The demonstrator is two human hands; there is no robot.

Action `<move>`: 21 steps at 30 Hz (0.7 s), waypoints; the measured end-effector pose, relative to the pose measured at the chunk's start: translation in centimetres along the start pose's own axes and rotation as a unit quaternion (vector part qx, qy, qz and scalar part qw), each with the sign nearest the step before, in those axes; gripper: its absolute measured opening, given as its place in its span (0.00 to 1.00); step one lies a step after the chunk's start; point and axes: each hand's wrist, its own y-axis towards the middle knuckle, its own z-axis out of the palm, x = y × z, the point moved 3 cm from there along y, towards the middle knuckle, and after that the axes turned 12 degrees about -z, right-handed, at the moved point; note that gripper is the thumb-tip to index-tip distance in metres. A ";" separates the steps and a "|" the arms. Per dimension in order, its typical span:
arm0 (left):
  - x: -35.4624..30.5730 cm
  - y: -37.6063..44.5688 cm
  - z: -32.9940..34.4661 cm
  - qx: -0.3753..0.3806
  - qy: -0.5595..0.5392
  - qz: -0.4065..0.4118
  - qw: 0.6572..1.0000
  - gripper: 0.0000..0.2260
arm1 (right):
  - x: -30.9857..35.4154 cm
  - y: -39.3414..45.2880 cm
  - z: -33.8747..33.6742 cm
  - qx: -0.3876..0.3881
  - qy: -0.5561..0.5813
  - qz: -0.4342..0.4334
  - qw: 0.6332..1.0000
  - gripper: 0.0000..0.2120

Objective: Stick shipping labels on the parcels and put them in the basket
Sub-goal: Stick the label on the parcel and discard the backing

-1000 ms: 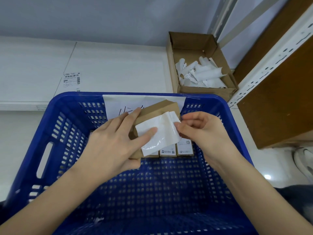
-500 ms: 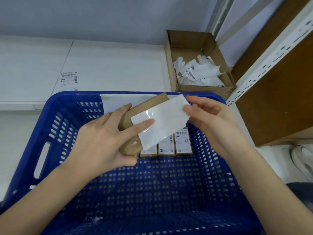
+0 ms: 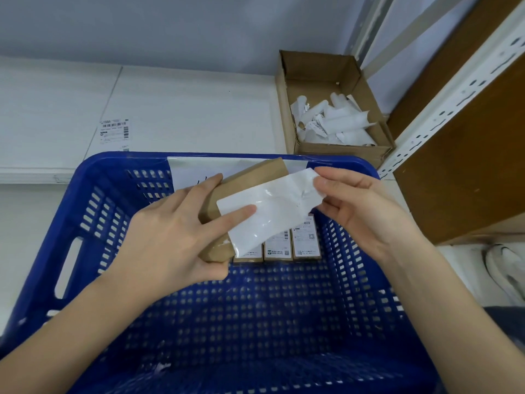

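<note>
1. Fingers point(image 3: 238, 213) of the left hand point(image 3: 170, 240) grip the brown parcel point(image 3: 244, 183) above the blue basket point(image 3: 93, 177), index pinning the label's near end, likely steadying it.
2. Right hand point(image 3: 360, 206) pinches the white label sheet point(image 3: 270, 214), pulling toward the basket's right rim, apparently peeling backing.
3. Beyond, 3 labelled parcels point(image 3: 278, 245) line the far wall; a cardboard box point(image 3: 321, 78) collects scraps on the counter.

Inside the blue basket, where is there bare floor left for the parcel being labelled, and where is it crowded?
The basket floor is bare across its near half and to the left, up to the wall with the handle slot. It is crowded at the far middle, where three labelled parcels stand in a row. The left hand holding the brown parcel hides the floor beneath.
</note>
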 end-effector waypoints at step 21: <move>-1.2 -0.7 1.1 0.078 -0.023 -0.035 0.996 0.36 | -2.8 -0.1 1.8 0.104 -0.539 -0.558 0.622 0.04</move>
